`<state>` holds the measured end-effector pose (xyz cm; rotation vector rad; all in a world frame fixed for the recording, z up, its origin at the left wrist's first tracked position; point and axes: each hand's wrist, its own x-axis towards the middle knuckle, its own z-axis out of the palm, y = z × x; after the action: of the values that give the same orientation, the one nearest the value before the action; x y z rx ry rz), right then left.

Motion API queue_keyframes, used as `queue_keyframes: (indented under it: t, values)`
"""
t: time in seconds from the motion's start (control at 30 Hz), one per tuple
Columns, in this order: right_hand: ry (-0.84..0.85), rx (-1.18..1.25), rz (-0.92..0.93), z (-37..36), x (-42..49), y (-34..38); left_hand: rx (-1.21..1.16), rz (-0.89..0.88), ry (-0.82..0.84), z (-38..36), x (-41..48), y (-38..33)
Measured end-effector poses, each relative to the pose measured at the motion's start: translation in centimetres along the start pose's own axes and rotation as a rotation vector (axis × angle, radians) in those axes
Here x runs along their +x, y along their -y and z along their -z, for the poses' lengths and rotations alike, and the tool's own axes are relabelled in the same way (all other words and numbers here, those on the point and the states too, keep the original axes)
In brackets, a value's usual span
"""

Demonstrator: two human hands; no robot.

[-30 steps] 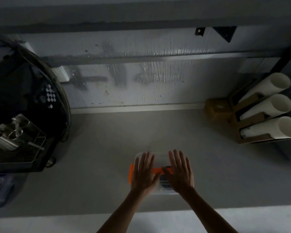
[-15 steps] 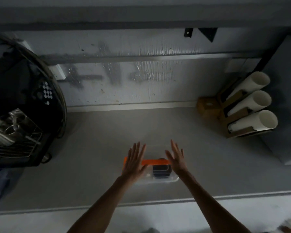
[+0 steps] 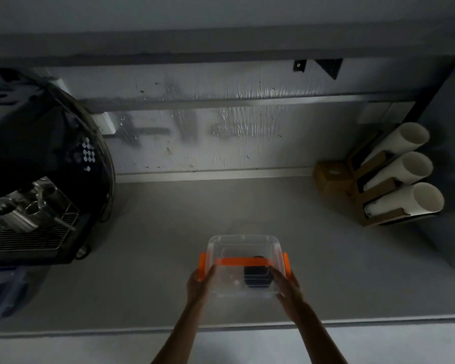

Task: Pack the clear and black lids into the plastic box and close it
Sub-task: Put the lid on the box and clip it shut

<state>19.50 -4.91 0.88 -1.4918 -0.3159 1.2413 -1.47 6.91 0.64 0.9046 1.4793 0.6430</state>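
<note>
The light is dim, and much of what sits inside the plastic box [image 3: 243,248] is hard to read: I can make out a dark stack of black lids [image 3: 256,278] near its right side, but any clear lids blend into the see-through walls and I cannot tell them apart. My forearms run off the bottom edge of the view. My left hand [image 3: 199,285] grips the box at its left side, by the orange latch [image 3: 202,266]; my right hand [image 3: 286,287] grips the near right corner, and parts of its fingers are blurred against the plastic. An orange handle [image 3: 243,261] lies flat across the lid. The box sits on the grey counter [image 3: 155,258], near the front edge, with open flat surface to its left, right and behind up to the wall. A black coffee machine [image 3: 37,179] with a metal grate stands well apart at the left, partly cut off. Three white tubes [image 3: 405,169] lie stacked in a cardboard holder [image 3: 334,178] at the right.
</note>
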Motion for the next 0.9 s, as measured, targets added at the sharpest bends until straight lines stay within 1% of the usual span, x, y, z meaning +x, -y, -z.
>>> queue_keyframes:
  t: [0.03,0.1,0.2,0.3,0.43,0.6,0.63,0.7,0.77,0.8,0.83,0.9]
  values:
    - [-0.019,0.038,0.014,-0.1,0.0,-0.2,0.077,-0.085,-0.091,-0.4,-0.4,0.1]
    - [-0.050,0.036,0.037,-0.1,0.0,-0.5,0.229,-0.245,-0.183,-0.9,-1.5,0.1]
    - [-0.046,0.042,0.065,0.2,0.3,-0.6,0.367,-0.471,-0.226,-1.1,-2.3,0.3]
    - [-0.018,0.074,0.071,0.3,0.7,-0.8,0.435,-0.597,-0.241,-1.1,-2.7,0.2]
    - [-0.024,0.054,0.062,0.2,0.5,-0.9,0.486,-0.635,-0.269,-1.3,-3.1,-0.1]
    - [0.004,0.107,0.079,0.0,0.4,-0.4,0.502,-0.657,-0.264,-1.5,-3.2,-0.9]
    - [-0.008,0.133,0.038,0.3,0.5,-0.5,0.474,-0.641,-0.250,-1.4,-3.3,-1.1]
    - [-0.019,0.144,-0.049,0.7,0.7,-0.8,0.361,-0.582,-0.161,-1.3,-3.5,-1.5]
    - [0.024,-0.012,-0.025,0.9,0.8,-0.6,0.318,-0.495,-0.087,-1.0,-3.2,-1.6]
    - [0.009,-0.046,0.017,0.8,0.6,-0.5,0.339,-0.481,-0.065,-0.8,-2.9,-1.4]
    - [-0.040,-0.050,0.046,0.4,0.4,-0.3,0.359,-0.500,-0.044,-0.7,-2.7,-1.2]
    - [-0.249,-0.230,0.180,-0.3,0.3,0.0,0.375,-0.559,-0.017,-0.5,-2.6,-1.0]
